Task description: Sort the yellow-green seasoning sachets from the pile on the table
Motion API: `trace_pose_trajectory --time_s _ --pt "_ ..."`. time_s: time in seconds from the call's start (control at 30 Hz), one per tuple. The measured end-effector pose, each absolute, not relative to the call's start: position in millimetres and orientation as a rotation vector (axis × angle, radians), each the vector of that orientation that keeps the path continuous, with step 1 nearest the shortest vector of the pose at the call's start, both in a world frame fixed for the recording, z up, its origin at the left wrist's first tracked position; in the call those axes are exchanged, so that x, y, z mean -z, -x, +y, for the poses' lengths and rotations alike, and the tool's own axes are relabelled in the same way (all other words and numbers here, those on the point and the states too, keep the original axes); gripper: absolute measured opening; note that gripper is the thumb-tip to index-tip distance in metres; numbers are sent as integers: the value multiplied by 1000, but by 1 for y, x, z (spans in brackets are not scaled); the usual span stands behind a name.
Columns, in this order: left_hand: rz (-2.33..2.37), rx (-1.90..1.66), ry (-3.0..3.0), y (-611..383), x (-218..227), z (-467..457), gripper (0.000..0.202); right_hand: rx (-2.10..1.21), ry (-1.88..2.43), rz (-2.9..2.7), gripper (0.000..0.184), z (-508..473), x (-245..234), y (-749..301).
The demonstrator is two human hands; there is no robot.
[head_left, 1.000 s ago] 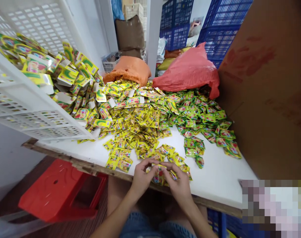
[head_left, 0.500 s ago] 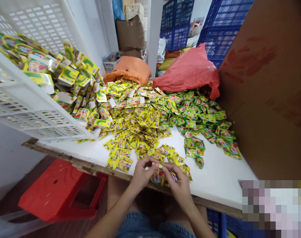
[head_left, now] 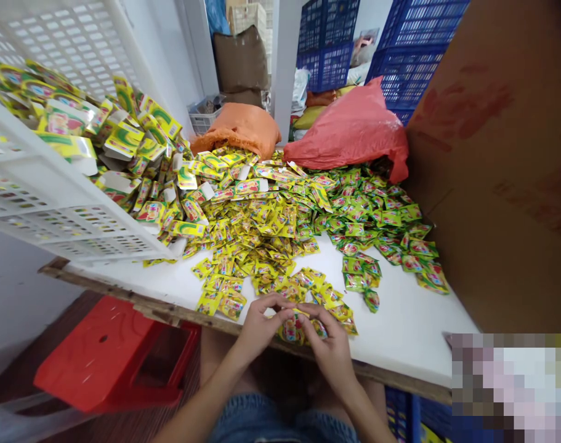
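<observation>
My left hand (head_left: 263, 323) and my right hand (head_left: 330, 341) meet at the table's front edge. Thumbs and fingertips of both pinch the top of a small yellow carton (head_left: 290, 330) with a red fruit print. Fingers cover its upper edge, so the flap there is partly hidden. Just beyond my hands lie loose yellow sachets (head_left: 310, 278), and more yellow sachets (head_left: 231, 303) are to the left of my left hand. Green sachets (head_left: 361, 271) lie farther off on the right.
A tilted white plastic crate (head_left: 77, 215) spills yellow cartons (head_left: 123, 140) at the left. An orange sack (head_left: 243, 126) and a red sack (head_left: 354, 132) lie behind the heap. A large cardboard box (head_left: 497, 203) walls the right side. A red stool (head_left: 95, 351) stands below left.
Both hands stay at the front edge, fingertips drawn slightly closer over the carton's top. More of its printed face shows now. The heaps look unchanged; the view has shifted slightly.
</observation>
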State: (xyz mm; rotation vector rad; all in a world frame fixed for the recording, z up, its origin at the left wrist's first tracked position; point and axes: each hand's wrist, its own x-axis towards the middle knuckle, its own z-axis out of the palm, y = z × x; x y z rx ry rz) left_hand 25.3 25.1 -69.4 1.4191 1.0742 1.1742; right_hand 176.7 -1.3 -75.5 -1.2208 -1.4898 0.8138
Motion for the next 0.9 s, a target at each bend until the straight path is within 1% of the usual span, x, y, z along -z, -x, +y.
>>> trace_pose_trajectory --time_s 0.13,0.23,0.4,0.47,0.57,0.63,0.7,0.73,0.77,0.87,0.9 --pt "1063 -1043 -1326 -21 61 34 19 -860 1215 -1504 15 3 67 -173" --pt "1080 -989 -1423 -19 56 38 18 -876 1226 -1509 16 4 67 -175" --pt "1015 -1134 -1532 -17 72 27 15 -833 1208 -1503 18 1 81 -179" --pt "1034 -1150 -1494 -18 81 20 20 -834 1222 -1500 19 -2 87 -179" --pt "1091 -1200 -1376 -22 88 11 35 -826 1273 -1459 24 -7 94 -179" --pt "1101 -1246 -1344 -25 91 8 31 -805 1276 -1442 27 -8 96 -177" --pt "1097 -1251 -1363 -27 93 6 22 -796 1270 -1447 25 -7 97 -173" --pt "1090 -1247 -1361 -29 94 5 21 -796 1271 -1456 22 -6 96 -171" --pt "1081 -1248 -1344 -30 94 6 24 -790 1277 -1463 21 -4 95 -169" --pt "1050 -1265 -1284 -31 88 13 41 -732 1310 -1493 21 -5 85 -177" --pt "1036 -1268 -1288 -30 81 17 42 -715 1321 -1527 21 -9 81 -187"
